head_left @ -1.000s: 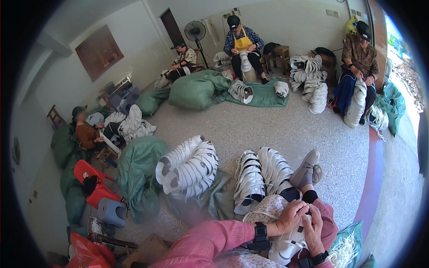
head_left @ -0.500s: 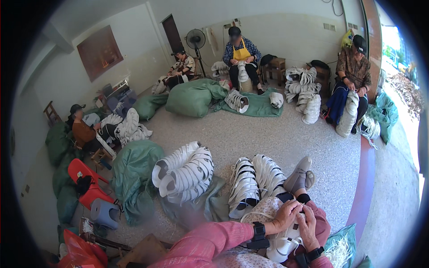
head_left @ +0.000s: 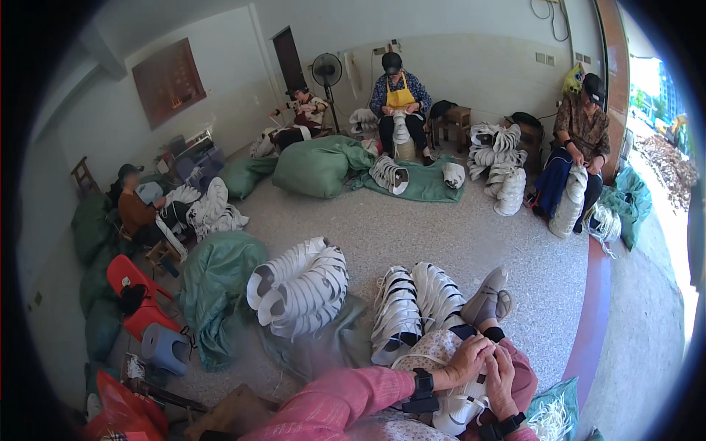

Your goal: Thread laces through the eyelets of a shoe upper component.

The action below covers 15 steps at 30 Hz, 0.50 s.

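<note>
A white shoe upper (head_left: 450,413) with loose white laces lies in my lap, over patterned cloth. My left hand (head_left: 468,361) reaches across its top, fingers closed in a pinch. Close beside it is my right hand (head_left: 501,376), its fingers also pressed together, and the fingertips of both hands meet above the upper. Whatever is between them is too small or hidden to make out. Just past my lap stand two stacks of nested white uppers, a left stack (head_left: 397,309) and a right stack (head_left: 439,294), near my grey shoe (head_left: 487,292).
More white uppers (head_left: 305,290) lie on green cloth left of centre. Green sacks (head_left: 220,294), a red chair (head_left: 140,294) and a grey-blue stool (head_left: 168,348) are at the left. A bag of white laces (head_left: 551,415) sits at my right. Several seated people work around the room.
My fingertips have come closer together above the upper. The whole view has shifted slightly. At the back, a seated person's hands have moved apart.
</note>
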Available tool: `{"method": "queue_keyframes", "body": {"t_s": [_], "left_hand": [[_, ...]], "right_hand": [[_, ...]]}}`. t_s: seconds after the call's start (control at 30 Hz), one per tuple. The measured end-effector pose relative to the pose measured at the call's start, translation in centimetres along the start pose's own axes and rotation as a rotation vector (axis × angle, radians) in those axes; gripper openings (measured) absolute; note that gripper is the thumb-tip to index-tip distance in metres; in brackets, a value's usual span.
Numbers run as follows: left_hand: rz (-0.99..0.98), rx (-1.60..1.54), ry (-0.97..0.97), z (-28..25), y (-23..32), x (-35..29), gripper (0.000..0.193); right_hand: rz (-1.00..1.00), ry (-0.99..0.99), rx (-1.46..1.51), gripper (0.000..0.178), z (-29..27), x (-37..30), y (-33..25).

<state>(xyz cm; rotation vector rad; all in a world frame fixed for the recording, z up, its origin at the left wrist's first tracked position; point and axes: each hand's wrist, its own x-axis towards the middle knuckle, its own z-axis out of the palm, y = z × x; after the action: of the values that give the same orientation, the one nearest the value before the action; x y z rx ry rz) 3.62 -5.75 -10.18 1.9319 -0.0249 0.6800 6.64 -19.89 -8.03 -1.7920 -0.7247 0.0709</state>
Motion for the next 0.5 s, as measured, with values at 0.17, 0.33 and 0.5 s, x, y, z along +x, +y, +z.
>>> {"method": "queue_keyframes", "body": {"t_s": [0.17,0.33,0.5], "left_hand": [[0.039,0.04,-0.031,0.0,0.0,1.0,0.014],[0.04,0.021,-0.048,0.1,-0.3,0.9,0.015],[-0.034,-0.006,-0.064,0.1,-0.6,0.5,0.016]], "right_hand": [[0.048,0.011,0.073,0.029,0.0,0.5,-0.2],[0.033,0.018,0.072,0.029,0.0,0.6,-0.1],[0.013,-0.013,0.083,0.036,0.3,0.4,0.6]]}}
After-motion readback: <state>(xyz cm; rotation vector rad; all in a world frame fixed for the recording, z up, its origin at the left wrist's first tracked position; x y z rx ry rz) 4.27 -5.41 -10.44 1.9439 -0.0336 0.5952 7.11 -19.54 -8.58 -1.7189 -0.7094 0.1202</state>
